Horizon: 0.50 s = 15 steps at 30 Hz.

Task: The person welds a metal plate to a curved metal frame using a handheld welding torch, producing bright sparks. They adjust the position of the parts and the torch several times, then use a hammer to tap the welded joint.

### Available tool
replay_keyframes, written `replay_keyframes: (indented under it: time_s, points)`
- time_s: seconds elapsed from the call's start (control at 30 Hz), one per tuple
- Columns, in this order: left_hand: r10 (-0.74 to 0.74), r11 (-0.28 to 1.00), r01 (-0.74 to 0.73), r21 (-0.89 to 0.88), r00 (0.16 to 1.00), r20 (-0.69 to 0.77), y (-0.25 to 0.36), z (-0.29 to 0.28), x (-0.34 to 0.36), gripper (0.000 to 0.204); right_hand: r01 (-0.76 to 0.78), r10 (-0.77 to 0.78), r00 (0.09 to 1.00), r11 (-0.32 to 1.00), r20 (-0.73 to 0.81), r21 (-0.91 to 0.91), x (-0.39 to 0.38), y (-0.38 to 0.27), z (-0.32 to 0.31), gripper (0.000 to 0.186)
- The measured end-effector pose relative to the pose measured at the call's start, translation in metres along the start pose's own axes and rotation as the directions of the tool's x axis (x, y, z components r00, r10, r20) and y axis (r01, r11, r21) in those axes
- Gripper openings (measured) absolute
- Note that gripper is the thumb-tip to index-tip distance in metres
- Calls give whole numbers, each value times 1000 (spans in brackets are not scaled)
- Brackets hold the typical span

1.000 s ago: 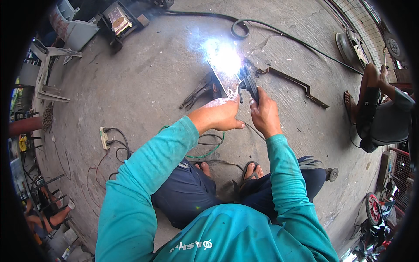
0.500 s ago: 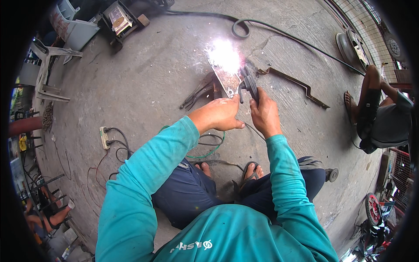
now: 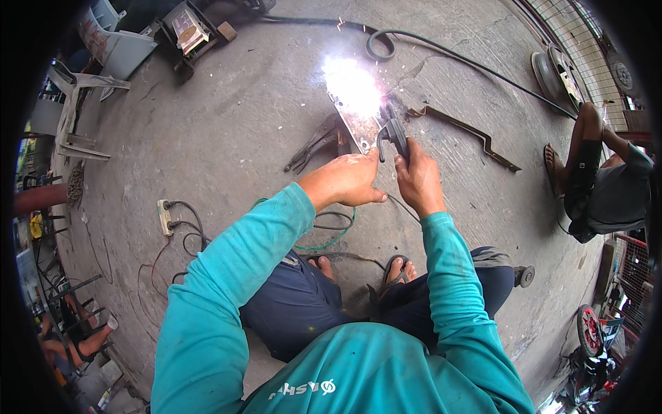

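Observation:
A bright welding glare [image 3: 353,86] covers the upper part of a pale metal plate [image 3: 358,131], hiding what lies under it. My left hand [image 3: 345,178] grips the lower end of that plate, its fingers partly out of sight. In my right hand [image 3: 419,178] is a black electrode holder [image 3: 395,133], angled up into the glare just right of the plate. Dark plier-like tools [image 3: 310,148] lie on the floor left of the plate, partly behind it. A long bent metal bar [image 3: 465,130] lies to the right.
Cables [image 3: 196,221] and a socket block [image 3: 165,219] are at lower left; a black hose [image 3: 469,56] crosses behind. A plastic chair [image 3: 72,114] and machine [image 3: 189,34] stand upper left. A co-worker [image 3: 600,172] sits right, near wheels [image 3: 555,76]. Another person's leg [image 3: 89,338] shows lower left.
The glare has turned from bluish to pinker, and sparks now fly above it. The co-worker's arm and legs have shifted slightly. My hands have barely moved.

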<state>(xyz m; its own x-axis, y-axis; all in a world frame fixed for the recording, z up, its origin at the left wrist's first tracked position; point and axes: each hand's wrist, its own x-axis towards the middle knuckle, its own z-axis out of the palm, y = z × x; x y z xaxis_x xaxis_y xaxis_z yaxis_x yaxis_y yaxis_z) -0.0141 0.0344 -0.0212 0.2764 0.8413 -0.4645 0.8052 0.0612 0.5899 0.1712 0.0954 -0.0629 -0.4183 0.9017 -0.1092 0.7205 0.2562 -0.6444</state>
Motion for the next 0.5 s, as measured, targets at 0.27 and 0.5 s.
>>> replay_keyframes:
  time_s: [0.27,0.5]
  points:
    - [-10,1000,9,3,1000,23,1,-2,2,101,2,-2,1000,1000,-11,13,2,3,3,50]
    - [-7,1000,7,-5,1000,7,-3,0,4,103,-10,10,1000,1000,-2,1,3,-2,0,49]
